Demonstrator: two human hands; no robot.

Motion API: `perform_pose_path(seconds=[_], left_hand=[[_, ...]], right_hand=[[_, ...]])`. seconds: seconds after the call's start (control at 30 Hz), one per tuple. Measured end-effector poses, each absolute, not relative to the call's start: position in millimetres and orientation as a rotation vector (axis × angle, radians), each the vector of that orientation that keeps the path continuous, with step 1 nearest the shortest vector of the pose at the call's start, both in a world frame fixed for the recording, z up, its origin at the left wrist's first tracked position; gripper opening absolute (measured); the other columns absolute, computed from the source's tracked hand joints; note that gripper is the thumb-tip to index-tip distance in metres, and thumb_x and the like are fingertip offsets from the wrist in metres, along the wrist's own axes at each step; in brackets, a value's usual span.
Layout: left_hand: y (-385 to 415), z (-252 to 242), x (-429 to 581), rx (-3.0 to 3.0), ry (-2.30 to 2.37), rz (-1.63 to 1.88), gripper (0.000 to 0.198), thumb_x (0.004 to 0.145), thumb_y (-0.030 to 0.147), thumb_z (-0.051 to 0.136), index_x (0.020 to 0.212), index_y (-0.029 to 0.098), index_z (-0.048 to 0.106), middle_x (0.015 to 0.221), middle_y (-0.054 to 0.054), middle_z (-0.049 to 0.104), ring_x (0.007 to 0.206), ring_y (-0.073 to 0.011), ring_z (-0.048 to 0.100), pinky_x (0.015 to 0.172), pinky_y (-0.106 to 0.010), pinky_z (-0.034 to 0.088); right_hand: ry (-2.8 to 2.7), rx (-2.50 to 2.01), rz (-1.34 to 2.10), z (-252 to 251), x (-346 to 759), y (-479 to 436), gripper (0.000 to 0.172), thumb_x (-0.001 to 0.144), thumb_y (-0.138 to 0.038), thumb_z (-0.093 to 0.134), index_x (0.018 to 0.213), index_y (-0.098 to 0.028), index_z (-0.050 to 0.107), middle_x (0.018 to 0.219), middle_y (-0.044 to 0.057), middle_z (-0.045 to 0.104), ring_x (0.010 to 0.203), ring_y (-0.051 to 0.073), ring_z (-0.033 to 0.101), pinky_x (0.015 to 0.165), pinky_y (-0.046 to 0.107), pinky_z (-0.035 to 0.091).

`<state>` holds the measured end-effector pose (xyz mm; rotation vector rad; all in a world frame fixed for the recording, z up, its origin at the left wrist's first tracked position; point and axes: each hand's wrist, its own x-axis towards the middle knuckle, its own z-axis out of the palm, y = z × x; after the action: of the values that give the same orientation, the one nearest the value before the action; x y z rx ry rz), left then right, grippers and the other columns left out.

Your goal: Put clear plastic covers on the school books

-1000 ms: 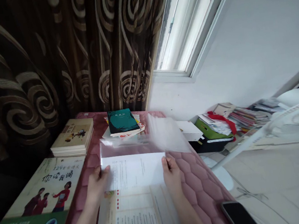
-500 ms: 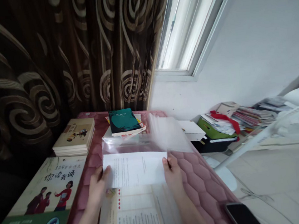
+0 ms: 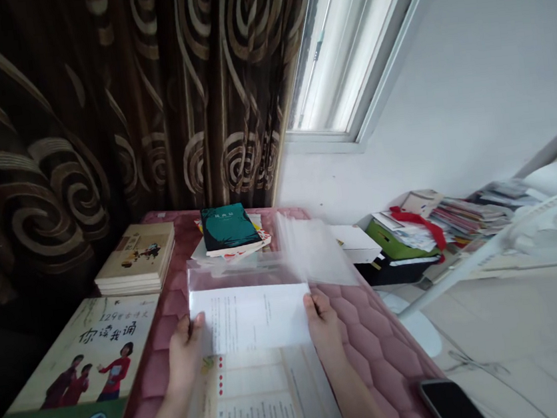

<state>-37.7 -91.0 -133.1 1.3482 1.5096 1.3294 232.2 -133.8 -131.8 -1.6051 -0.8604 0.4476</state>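
Observation:
My left hand (image 3: pixel 183 354), with a bangle on its wrist, is closed on the left edge of a clear plastic cover (image 3: pixel 245 273). The right edge of that cover is pinched by my right hand (image 3: pixel 326 327), thumb on top. Between the hands lies a white printed page (image 3: pixel 250 316), level with the thumbs and overlapped by the plastic. Nearer to me a printed sheet with red dots (image 3: pixel 254 399) shows below the white page. Whether these are parts of one book I cannot tell.
Large books (image 3: pixel 75 366) and a smaller stack (image 3: pixel 136 259) lie left on the pink quilted surface (image 3: pixel 375 352). Beyond my hands are a teal book (image 3: pixel 230 226) and loose clear sheets (image 3: pixel 316 248). A phone (image 3: pixel 451 404) is near right; a white fan (image 3: pixel 537 226) stands beyond.
Both hands keep their hold on the plastic cover. The whole view has shifted slightly, and the page is now a little sharper. Nothing has been let go.

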Motion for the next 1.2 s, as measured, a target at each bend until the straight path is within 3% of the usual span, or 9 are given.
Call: perform_pose_path(seconds=[0.33,0.47,0.67,0.97,1.2], left_hand=[[-88,-134,-36,1.350,1.496,1.371,0.047,0.071,0.065,0.057,0.069,0.018,0.060,0.060,-0.001,0.060,0.060,-0.0179,0.055,0.058,-0.028,0.045],[-87,-135,-38,1.358,1.496,1.345,0.042,0.071,0.058,0.058,0.077,0.017,0.064,0.066,-0.003,0.065,0.065,-0.0197,0.058,0.062,-0.029,0.047],[-91,-130,-37,1.351,1.479,1.344,0.037,0.071,0.055,0.057,0.072,0.018,0.062,0.061,-0.001,0.061,0.062,-0.0183,0.055,0.058,-0.027,0.045],[-92,-128,-34,1.300,1.533,1.356,0.042,0.069,0.061,0.058,0.067,0.018,0.059,0.058,0.000,0.058,0.060,-0.0185,0.054,0.053,-0.026,0.039],[-93,-128,-31,1.295,1.530,1.394,0.047,0.070,0.065,0.057,0.064,0.018,0.056,0.059,0.000,0.057,0.059,-0.0166,0.052,0.053,-0.026,0.040]], right_hand=[[-0.748,-1.515,0.538,-121,226,-138,0.048,0.065,-0.066,0.061,0.077,-0.020,0.064,0.071,0.004,0.066,0.066,0.021,0.057,0.055,0.029,0.044],[-0.795,-1.602,0.513,-125,231,-137,0.044,0.068,-0.065,0.056,0.066,-0.021,0.059,0.059,0.001,0.058,0.056,0.018,0.050,0.050,0.028,0.040],[-0.882,-1.648,0.430,-131,231,-135,0.045,0.073,-0.066,0.050,0.063,-0.023,0.052,0.054,-0.001,0.053,0.055,0.019,0.049,0.051,0.030,0.038],[-0.804,-1.539,0.510,-124,224,-140,0.043,0.074,-0.065,0.054,0.069,-0.022,0.055,0.061,0.000,0.058,0.057,0.018,0.049,0.051,0.029,0.039],[-0.858,-1.633,0.395,-133,226,-135,0.052,0.071,-0.073,0.048,0.057,-0.024,0.041,0.049,-0.005,0.044,0.050,0.014,0.041,0.049,0.027,0.033]])
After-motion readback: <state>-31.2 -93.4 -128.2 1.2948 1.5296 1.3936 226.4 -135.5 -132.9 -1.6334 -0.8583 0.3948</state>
